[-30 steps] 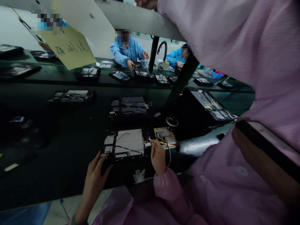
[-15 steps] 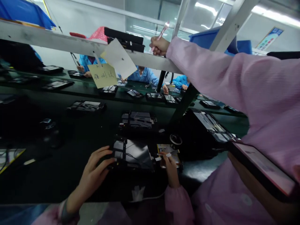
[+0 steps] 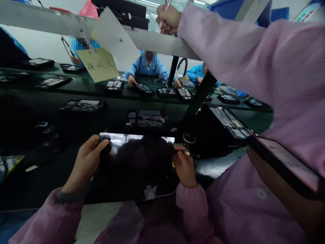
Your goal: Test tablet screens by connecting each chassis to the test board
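Both my hands hold up a dark tablet, its black glass facing me and a bright reflection along its far edge. My left hand grips its left side. My right hand is at its right side, pinching a thin flat strip that leads toward the tablet. The tablet hides the board and cables that lay below it earlier. Its back is out of sight.
Several opened tablets lie on a dark green bench. A co-worker's pink sleeve crosses above, the hand gripping a pink pen. A black case stands at right, beyond a metal beam. Blue-clad workers sit opposite.
The tablet has swung up from lying back-up on the bench, its dark glass now toward me. My left hand has moved left along its edge. The co-worker's arm has moved into view above.
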A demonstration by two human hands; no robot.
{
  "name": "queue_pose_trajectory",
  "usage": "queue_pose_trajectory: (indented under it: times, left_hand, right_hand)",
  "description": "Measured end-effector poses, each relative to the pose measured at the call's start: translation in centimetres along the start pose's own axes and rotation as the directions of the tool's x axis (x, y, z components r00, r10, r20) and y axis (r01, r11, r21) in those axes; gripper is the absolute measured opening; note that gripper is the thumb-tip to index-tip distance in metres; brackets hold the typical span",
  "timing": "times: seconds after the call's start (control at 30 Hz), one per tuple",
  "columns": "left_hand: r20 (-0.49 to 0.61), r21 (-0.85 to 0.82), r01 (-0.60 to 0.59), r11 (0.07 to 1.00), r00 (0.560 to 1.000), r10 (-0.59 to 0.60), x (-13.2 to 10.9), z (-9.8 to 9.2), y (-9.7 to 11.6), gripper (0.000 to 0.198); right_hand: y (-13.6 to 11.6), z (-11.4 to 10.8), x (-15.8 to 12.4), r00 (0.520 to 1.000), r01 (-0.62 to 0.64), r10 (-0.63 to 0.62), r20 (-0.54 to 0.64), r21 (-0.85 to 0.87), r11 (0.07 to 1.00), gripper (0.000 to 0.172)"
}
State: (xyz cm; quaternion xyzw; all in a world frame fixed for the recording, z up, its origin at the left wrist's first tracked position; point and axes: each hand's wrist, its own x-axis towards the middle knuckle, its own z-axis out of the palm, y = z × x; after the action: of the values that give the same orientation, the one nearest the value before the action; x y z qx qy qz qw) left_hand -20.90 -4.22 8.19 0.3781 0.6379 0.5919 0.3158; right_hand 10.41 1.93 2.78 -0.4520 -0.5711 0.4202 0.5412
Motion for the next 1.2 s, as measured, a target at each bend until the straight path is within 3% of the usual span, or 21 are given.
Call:
queue_pose_trajectory:
  times: [0.1,0.2,0.3,0.37,0.5,0.6,0.7,0.8,0.97,1.03,1.13,1.2]
  left_hand:
    - [0.040,0.014,0.216,0.976,0.975,-0.217,3.3,0.8,-4.6,0.039]
    - [0.003,0.104,0.264,0.959,0.964,-0.266,4.8,1.2,-7.6,0.042]
    - [-0.005,0.364,0.064,0.929,0.998,-0.066,4.4,0.2,-9.1,0.060]
    - [0.092,0.551,-0.075,0.831,0.995,0.030,3.2,-1.3,-10.0,0.069]
    - [0.370,0.639,-0.187,0.746,0.925,-0.086,-0.8,-4.5,-12.4,0.077]
    - [0.409,0.712,-0.305,0.633,0.912,-0.021,-4.5,-5.5,-13.4,0.076]
    - [0.419,0.748,-0.426,0.510,0.898,0.135,-7.7,-5.6,-13.3,0.065]
    - [0.443,0.746,-0.497,0.444,0.867,0.228,-9.5,-5.7,-13.1,0.062]
    - [0.468,0.766,-0.484,0.423,0.871,0.147,-8.6,-6.9,-12.1,0.065]
    - [0.484,0.770,-0.483,0.416,0.868,0.112,-7.1,-6.7,-10.4,0.067]
    - [0.527,0.695,-0.552,0.461,0.827,0.197,-4.4,-3.5,-6.2,0.057]
    - [0.662,0.544,-0.681,0.489,0.707,0.249,-2.6,0.8,-3.6,0.045]
  right_hand:
    - [2.1,2.6,0.2,0.997,-0.077,0.075,-0.026,-0.076,0.994,0.028]
    - [4.3,4.3,0.2,0.998,-0.054,0.044,-0.045,-0.273,0.960,0.026]
    - [5.6,4.8,-0.2,0.999,-0.004,-0.009,-0.035,-0.349,0.937,0.022]
    - [6.0,4.7,-0.5,0.998,-0.055,0.040,-0.051,-0.339,0.939,0.027]
    - [6.1,4.8,-0.8,0.985,-0.168,0.147,-0.088,-0.310,0.936,0.037]
    - [5.8,5.3,-0.5,0.983,-0.186,0.172,-0.070,-0.337,0.923,0.036]
    - [5.5,5.6,-0.1,0.981,-0.194,0.190,-0.049,-0.398,0.897,0.027]
    - [5.3,5.6,0.2,0.978,-0.194,0.210,-0.007,-0.417,0.888,0.022]
    - [4.7,3.6,0.7,0.962,-0.269,0.272,0.033,-0.073,0.960,0.030]
    - [4.0,2.2,0.8,0.976,-0.206,0.213,0.054,-0.114,0.972,0.029]
    - [2.5,0.4,0.2,0.996,0.000,0.031,0.081,-0.356,0.935,0.025]
    - [1.6,-0.2,-0.8,0.992,0.114,-0.076,0.098,-0.475,0.872,0.022]
